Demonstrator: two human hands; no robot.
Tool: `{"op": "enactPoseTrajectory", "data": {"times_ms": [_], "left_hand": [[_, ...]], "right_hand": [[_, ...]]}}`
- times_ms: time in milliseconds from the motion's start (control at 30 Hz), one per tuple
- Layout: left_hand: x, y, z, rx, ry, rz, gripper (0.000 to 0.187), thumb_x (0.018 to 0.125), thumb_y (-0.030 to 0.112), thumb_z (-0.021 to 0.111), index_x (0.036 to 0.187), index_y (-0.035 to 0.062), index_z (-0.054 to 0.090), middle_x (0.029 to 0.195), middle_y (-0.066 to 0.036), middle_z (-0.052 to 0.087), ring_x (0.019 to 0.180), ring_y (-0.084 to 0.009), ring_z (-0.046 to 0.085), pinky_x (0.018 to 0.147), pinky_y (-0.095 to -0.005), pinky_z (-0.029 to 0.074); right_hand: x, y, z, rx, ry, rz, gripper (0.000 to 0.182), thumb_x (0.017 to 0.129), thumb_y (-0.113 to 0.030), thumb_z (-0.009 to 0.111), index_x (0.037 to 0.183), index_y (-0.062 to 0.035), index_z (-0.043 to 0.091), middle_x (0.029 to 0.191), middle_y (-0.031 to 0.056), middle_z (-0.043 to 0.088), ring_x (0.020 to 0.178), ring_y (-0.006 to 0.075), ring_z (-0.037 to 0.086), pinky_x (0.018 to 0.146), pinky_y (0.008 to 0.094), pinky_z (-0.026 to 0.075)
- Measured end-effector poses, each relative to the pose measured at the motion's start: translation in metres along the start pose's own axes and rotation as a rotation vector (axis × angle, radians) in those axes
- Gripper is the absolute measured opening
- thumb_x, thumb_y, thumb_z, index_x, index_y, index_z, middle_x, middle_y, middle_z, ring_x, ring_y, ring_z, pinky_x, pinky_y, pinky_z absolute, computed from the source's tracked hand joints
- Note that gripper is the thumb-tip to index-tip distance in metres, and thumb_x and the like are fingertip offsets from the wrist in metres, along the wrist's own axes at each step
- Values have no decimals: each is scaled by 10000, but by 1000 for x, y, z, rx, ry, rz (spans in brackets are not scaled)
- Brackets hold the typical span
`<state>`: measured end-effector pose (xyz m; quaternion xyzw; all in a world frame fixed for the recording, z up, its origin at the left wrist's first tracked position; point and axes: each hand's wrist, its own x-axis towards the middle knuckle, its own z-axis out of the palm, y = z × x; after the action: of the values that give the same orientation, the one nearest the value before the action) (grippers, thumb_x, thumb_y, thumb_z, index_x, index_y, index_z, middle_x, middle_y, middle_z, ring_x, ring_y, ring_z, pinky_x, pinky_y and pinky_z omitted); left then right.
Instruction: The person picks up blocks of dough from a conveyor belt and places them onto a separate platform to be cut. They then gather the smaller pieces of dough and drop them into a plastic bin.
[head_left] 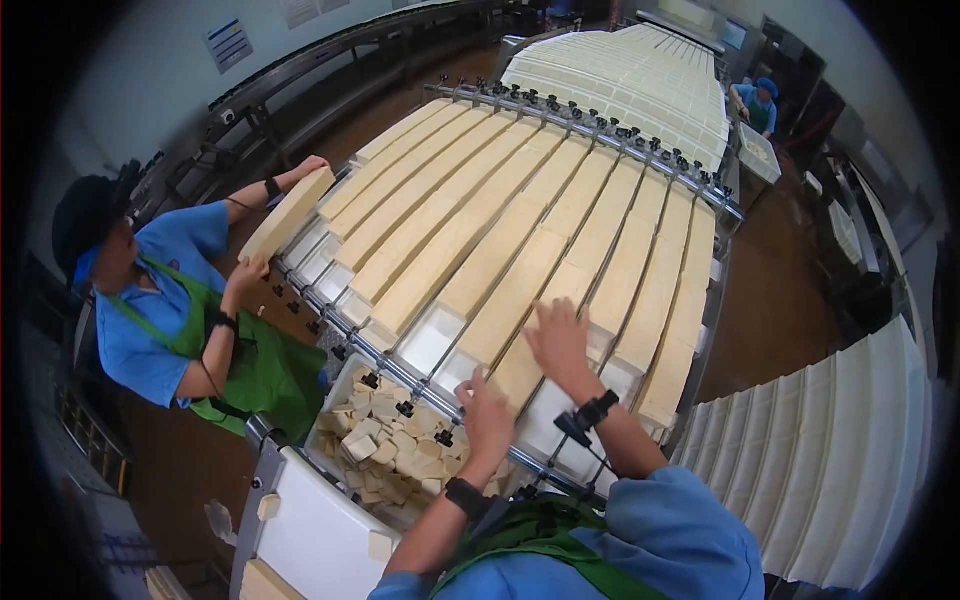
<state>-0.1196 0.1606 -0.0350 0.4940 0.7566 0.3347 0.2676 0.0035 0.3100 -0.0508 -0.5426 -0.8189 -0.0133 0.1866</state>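
Observation:
Long pale blocks [470, 235] lie side by side in the lanes of a sloping table, with thin rails between them. My left hand [487, 412] is at the near end of one block [518, 375], its fingers curled against the block's left side. Over the same block, farther up, my right hand [558, 338] rests with its fingers spread, touching the top. White lane surface [432, 335] shows near the table's front bar [400, 375]. Black straps are around both of my wrists.
A co-worker [180, 290] at the left holds a long block [287, 215] in both hands. Below the front bar sits a bin of small pale pieces [385, 440]. A white surface [310, 530] stands at lower left, ridged white sheeting [810, 460] at right. Another person [758, 108] is far right.

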Motion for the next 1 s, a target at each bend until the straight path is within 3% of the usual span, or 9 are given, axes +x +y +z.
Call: {"op": "enactPoseTrajectory", "data": {"times_ms": [67, 133, 267, 400, 467, 567, 667, 833, 1000], "left_hand": [[-5, -5, -7, -115, 55, -123, 728, 897, 19, 668, 1544, 83, 340, 1346, -273, 409, 1138, -456, 586, 951, -505, 505], [-7, -13, -7, -144, 78, -72, 728, 889, 13, 667, 1541, 89, 353, 1339, -260, 420, 1145, -448, 584, 945, -502, 511], [-4, -30, -2, -105, 165, 77, 725, 865, -15, 656, 1531, 114, 399, 1307, -235, 451, 1123, -435, 597, 919, -490, 526], [-32, -24, -41, -188, 192, 39, 741, 825, -81, 578, 1524, 108, 421, 1307, -229, 464, 1091, -451, 595, 920, -496, 530], [-60, -31, -77, -235, 213, -55, 764, 801, -97, 558, 1524, 113, 428, 1364, -228, 443, 1170, -453, 564, 973, -484, 517], [-111, -78, -117, 61, 380, 117, 724, 822, -55, 620, 1509, 103, 455, 1497, -239, 371, 1404, -505, 390, 1171, -514, 365], [-179, -150, -149, 87, 521, -87, 652, 842, 2, 672, 1465, 73, 494, 1488, -247, 385, 1436, -518, 345, 1203, -539, 313], [-326, -246, -176, 231, 1097, -613, 557, 889, 98, 711, 1413, 52, 529, 1427, -278, 433, 1356, -473, 410, 1136, -539, 358], [-434, -290, -173, 386, 1325, -1240, 660, 878, 168, 764, 1450, 16, 471, 1408, -299, 401, 1302, -459, 442, 1121, -542, 356]], "right_hand": [[-28, -20, -7, 69, -34, -54, 588, 969, -409, 647, 1439, -69, 547, 1425, 258, 527, 1436, 452, 388, 1173, 658, 241], [-55, -37, -17, 412, -206, -233, 636, 959, -381, 662, 1491, -71, 500, 1503, 275, 454, 1494, 441, 318, 1194, 662, 211], [-78, -48, 0, 382, -328, -333, 708, 944, -363, 672, 1552, -89, 434, 1576, 267, 375, 1528, 432, 266, 1217, 664, 176], [-78, -48, 6, 171, -275, -388, 754, 936, -337, 671, 1589, -101, 378, 1600, 252, 358, 1536, 439, 248, 1232, 655, 166], [-76, -52, 6, 102, -240, -359, 750, 940, -314, 665, 1594, -98, 369, 1600, 256, 357, 1537, 447, 241, 1238, 647, 165], [-77, -73, -4, 115, -258, -318, 792, 898, -196, 723, 1593, -77, 362, 1615, 327, 285, 1534, 491, 207, 1249, 644, 124], [-81, -132, -1, 255, -175, -562, 767, 896, -182, 731, 1570, -51, 389, 1602, 333, 287, 1518, 503, 227, 1244, 623, 154], [-124, -307, 10, 633, -427, -897, 654, 884, -128, 737, 1477, -17, 483, 1487, 285, 433, 1384, 456, 408, 1187, 519, 318], [-216, -483, 30, 845, -702, -1324, 549, 886, -165, 752, 1366, 31, 573, 1289, 228, 545, 1216, 406, 498, 1079, 481, 417]]}}
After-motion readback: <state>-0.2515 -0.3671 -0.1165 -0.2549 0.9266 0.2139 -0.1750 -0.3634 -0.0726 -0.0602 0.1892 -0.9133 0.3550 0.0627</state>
